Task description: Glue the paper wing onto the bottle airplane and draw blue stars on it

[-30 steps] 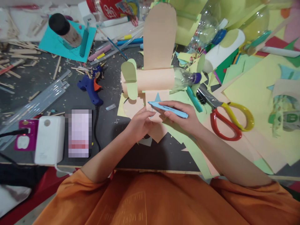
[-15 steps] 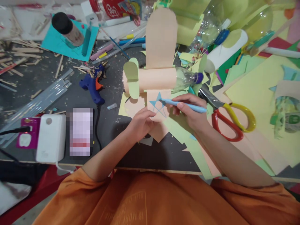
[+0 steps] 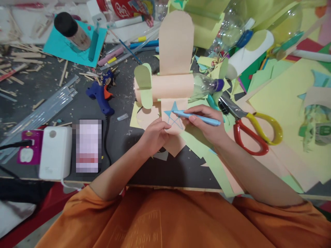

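Observation:
Wrapped in peach paper, a plastic bottle lies on its side with its purple cap to the right. A long rounded peach wing points away from me, and a green paper strip crosses the left end. On the near peach wing is a blue star outline, partly coloured in. My left hand pinches this wing's lower left edge between thumb and fingers. A light blue marker is gripped in my right hand, its tip on the star's upper left part.
Scissors with red and yellow handles lie right of my hand, on scattered coloured paper. To the left are a blue glue gun, a phone, a white power bank and clear glue sticks.
The marker and my right hand have shifted slightly left, moving the tip into the star's middle-left area. My left hand keeps its hold on the wing.

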Available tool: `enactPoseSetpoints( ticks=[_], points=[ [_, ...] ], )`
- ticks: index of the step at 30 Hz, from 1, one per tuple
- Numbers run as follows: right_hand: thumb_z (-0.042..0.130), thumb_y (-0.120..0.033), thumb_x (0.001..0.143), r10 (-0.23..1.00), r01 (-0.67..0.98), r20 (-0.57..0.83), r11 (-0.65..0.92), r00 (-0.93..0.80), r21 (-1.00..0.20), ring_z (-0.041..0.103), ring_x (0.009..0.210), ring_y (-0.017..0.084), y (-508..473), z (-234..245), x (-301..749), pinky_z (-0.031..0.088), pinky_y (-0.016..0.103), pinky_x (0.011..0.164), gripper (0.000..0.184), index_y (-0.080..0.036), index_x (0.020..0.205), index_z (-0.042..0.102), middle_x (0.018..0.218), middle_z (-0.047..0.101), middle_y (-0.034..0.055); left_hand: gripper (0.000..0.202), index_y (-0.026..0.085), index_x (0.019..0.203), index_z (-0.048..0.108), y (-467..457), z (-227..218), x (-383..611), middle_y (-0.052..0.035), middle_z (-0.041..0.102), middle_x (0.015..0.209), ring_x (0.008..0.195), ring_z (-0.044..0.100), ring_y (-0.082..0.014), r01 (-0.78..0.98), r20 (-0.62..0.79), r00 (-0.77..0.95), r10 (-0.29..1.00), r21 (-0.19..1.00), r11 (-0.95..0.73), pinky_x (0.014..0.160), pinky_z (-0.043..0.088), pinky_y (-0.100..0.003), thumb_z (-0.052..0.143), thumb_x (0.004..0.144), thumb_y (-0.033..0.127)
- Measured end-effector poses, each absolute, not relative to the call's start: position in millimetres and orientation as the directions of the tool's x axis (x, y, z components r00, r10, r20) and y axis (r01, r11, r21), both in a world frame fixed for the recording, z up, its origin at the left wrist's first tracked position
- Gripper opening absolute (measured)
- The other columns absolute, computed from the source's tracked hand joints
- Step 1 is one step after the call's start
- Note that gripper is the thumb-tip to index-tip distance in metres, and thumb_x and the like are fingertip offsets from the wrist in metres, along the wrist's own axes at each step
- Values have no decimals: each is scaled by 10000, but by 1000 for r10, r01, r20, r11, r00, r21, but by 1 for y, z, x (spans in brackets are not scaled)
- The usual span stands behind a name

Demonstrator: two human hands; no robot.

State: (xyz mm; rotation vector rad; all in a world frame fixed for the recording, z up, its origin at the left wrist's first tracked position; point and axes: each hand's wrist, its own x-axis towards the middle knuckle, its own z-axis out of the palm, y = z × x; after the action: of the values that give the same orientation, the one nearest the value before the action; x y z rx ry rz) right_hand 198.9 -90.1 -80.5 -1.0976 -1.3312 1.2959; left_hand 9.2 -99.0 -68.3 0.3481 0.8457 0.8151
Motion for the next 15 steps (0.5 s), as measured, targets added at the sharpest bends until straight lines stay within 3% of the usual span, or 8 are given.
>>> enactPoseSetpoints(
  ticks=[7, 15],
  points=[
    [802, -530, 855, 984, 42, 76, 83, -161, -996, 738, 693, 169, -92, -77, 198, 604, 308, 621, 294, -238, 885, 808, 830, 814, 38, 283, 191, 913, 775, -98, -67, 9, -52, 803, 983, 1063, 709, -246, -492, -504, 397, 767, 588, 642, 921, 513, -315, 710, 638, 164],
    [788, -574, 852, 976, 30, 62, 69, -207, -997, 719, 653, 171, -93, -75, 197, 603, 322, 604, 339, -236, 850, 798, 762, 785, 31, 232, 199, 893, 756, -98, -70, 9, -42, 783, 952, 1025, 711, -242, -481, -482, 414, 772, 605, 635, 960, 511, -347, 718, 666, 176]
  ],
)
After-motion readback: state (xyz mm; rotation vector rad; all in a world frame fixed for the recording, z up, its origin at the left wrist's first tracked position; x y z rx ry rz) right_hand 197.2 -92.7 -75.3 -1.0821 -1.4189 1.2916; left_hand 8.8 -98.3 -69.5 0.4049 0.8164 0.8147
